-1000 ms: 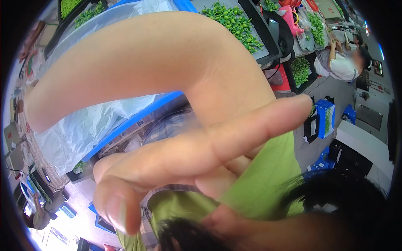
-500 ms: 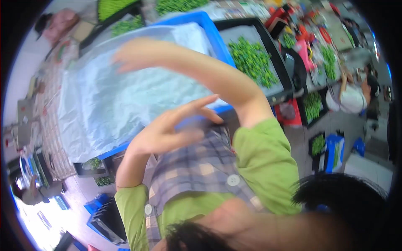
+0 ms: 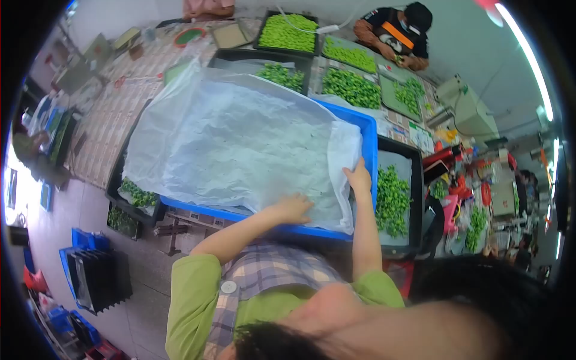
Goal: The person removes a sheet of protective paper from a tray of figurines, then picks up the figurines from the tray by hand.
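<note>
A thin, wrinkled white sheet (image 3: 240, 138) lines a large blue tray (image 3: 368, 135) and spills over its left and far-left sides. My left hand (image 3: 290, 209) lies on the sheet by the tray's near rim, fingers stretched out. At the right end, my right hand (image 3: 360, 179) has its thumb and fingers at the folded edge of the sheet, pinching it against the inside of the tray wall. Part of those fingers is hidden by the fold.
Black trays of green plant pieces (image 3: 392, 201) flank the blue tray. Behind it are more green-filled trays (image 3: 351, 89), where a person in a dark cap (image 3: 401, 36) works. Stacked black crates (image 3: 99, 276) stand on the floor at left. Red and pink items (image 3: 453, 210) crowd the right.
My right hand has swung from over the sheet's left part to its right edge and taken hold there. My left hand has come down onto the sheet. The view has shifted.
</note>
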Motion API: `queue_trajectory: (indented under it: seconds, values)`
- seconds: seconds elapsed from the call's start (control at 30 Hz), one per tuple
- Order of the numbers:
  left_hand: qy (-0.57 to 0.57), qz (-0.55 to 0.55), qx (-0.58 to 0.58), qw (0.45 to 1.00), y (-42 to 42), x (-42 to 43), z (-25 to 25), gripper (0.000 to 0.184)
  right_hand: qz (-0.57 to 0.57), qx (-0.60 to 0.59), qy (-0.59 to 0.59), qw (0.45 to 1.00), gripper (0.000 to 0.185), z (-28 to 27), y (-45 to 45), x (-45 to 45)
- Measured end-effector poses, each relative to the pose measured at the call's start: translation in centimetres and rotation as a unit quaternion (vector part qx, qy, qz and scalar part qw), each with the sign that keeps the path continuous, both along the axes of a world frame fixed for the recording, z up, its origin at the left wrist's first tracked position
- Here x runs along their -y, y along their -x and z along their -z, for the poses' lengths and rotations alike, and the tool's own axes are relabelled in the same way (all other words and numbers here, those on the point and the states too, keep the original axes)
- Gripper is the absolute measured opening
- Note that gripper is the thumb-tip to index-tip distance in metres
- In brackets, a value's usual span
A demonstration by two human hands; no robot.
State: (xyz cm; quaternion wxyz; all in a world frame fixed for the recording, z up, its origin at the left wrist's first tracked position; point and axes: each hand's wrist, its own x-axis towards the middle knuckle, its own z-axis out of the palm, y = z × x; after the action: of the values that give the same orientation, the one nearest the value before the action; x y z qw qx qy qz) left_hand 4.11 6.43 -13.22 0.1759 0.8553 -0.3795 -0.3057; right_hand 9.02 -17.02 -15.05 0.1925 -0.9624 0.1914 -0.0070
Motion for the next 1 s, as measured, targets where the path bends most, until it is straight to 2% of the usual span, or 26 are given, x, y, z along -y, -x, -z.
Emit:
queue_trajectory:
  seconds: [0.07, 0.1, 0.17, 0.2, 0.23, 0.27, 0.3, 0.33, 0.37, 0.43, 0.47, 0.5, 0.53, 0.57, 0.6, 0.63, 0.7, 0.73, 0.8, 0.83, 0.87, 0.9, 0.93, 0.97, 1.0]
  values:
    - [-0.013, 0.023, 0.036, 0.999, 0.2, 0.0, 0.6, 0.058, 0.007, -0.041, 0.026, 0.999, 0.056, -0.7, -0.1, -0.2]
    - [-0.015, 0.009, 0.036, 0.999, 0.3, -0.1, 0.7, 0.058, -0.025, -0.054, 0.042, 0.997, 0.042, -0.6, -0.3, 0.1]
    - [0.010, 0.019, 0.015, 1.000, 0.3, -0.2, 0.6, 0.058, -0.029, 0.005, 0.015, 0.999, 0.041, -0.3, -1.0, 1.0]
    - [0.010, 0.009, 0.017, 1.000, 0.2, -0.3, 0.7, 0.058, -0.048, 0.038, -0.064, 0.996, 0.048, 0.2, -1.6, 1.9]
    - [0.021, 0.016, -0.002, 1.000, 0.1, -0.3, 0.8, 0.060, -0.016, 0.022, -0.240, 0.970, 0.051, -1.6, -1.8, 1.2]
    - [0.034, 0.024, -0.022, 0.999, 0.0, -0.2, 1.0, 0.062, 0.019, 0.003, -0.406, 0.914, 0.054, -3.6, -1.9, 0.7]
    - [0.038, 0.021, -0.023, 0.999, -0.1, -0.2, 1.2, 0.062, 0.002, 0.025, -0.495, 0.869, 0.057, -4.4, -2.3, 0.5]
    - [0.138, -0.046, -0.099, 0.984, -0.3, -0.3, 1.4, 0.066, 0.003, 0.023, -0.493, 0.870, 0.057, -4.8, -2.8, -0.2]
    - [0.233, -0.108, -0.175, 0.950, -0.4, -0.3, 1.6, 0.069, -0.022, 0.031, -0.497, 0.867, 0.058, -4.9, -3.1, -1.1]
    - [0.365, -0.246, -0.344, 0.829, -0.8, 0.4, 1.1, 0.075, -0.098, 0.008, -0.480, 0.872, 0.062, -3.0, -3.8, -1.6]
    - [0.376, -0.286, -0.445, 0.761, -1.4, -0.1, 0.0, 0.079, -0.106, -0.030, -0.469, 0.876, 0.060, -3.0, -3.5, -3.2]
    - [0.370, -0.323, -0.485, 0.723, -2.0, -0.3, -0.4, 0.081, -0.117, -0.061, -0.482, 0.866, 0.056, -1.7, -3.4, -4.1]
    - [0.361, -0.361, -0.522, 0.683, -2.4, -0.3, -0.6, 0.084, -0.131, -0.074, -0.451, 0.880, 0.051, -1.4, -3.1, -5.1]
    - [0.365, -0.388, -0.511, 0.674, -2.5, -0.3, -0.2, 0.088, -0.162, -0.043, -0.393, 0.904, 0.048, -0.8, -3.0, -5.6]
    - [0.360, -0.381, -0.515, 0.678, -2.7, 0.0, 0.3, 0.088, -0.193, -0.014, -0.334, 0.923, 0.046, -0.1, -2.9, -5.9]
    - [0.349, -0.393, -0.491, 0.695, -2.8, 0.3, 0.7, 0.090, -0.174, 0.028, -0.320, 0.931, 0.039, 0.3, -2.7, -6.1]
    - [0.335, -0.399, -0.470, 0.713, -2.8, 0.9, 0.6, 0.093, -0.094, 0.103, -0.349, 0.927, 0.037, 1.3, -2.9, -5.5]
    - [0.334, -0.401, -0.452, 0.723, -2.7, 1.2, -0.1, 0.094, -0.085, 0.197, -0.234, 0.948, 0.043, 0.9, -2.6, -5.0]
    - [0.332, -0.402, -0.434, 0.735, -2.6, 1.8, 0.1, 0.095, 0.017, 0.282, -0.155, 0.947, 0.052, 1.2, -3.0, -3.7]
    - [0.350, -0.347, -0.203, 0.846, -2.4, 2.1, 1.2, 0.095, 0.068, 0.281, -0.191, 0.938, 0.062, 1.4, -3.2, -3.2]
    - [0.344, -0.267, 0.042, 0.899, -2.1, 2.3, 2.3, 0.095, 0.071, 0.281, -0.192, 0.938, 0.062, 2.1, -3.7, -2.6]
    - [0.343, -0.265, 0.042, 0.900, -1.6, 2.4, 0.9, 0.095, 0.078, 0.222, -0.260, 0.936, 0.066, 3.0, -4.3, -2.0]
    - [0.334, -0.238, 0.093, 0.907, -0.9, 2.7, -1.6, 0.096, 0.079, 0.160, -0.328, 0.928, 0.070, 3.6, -4.8, -1.9]
    - [0.321, -0.216, 0.148, 0.910, -0.4, 2.9, -3.1, 0.096, 0.074, 0.122, -0.344, 0.928, 0.076, 3.1, -5.1, -2.6]
    - [0.259, -0.210, 0.125, 0.935, -0.2, 3.1, -2.9, 0.097, 0.065, 0.128, -0.308, 0.941, 0.070, 4.1, -6.0, -2.7]
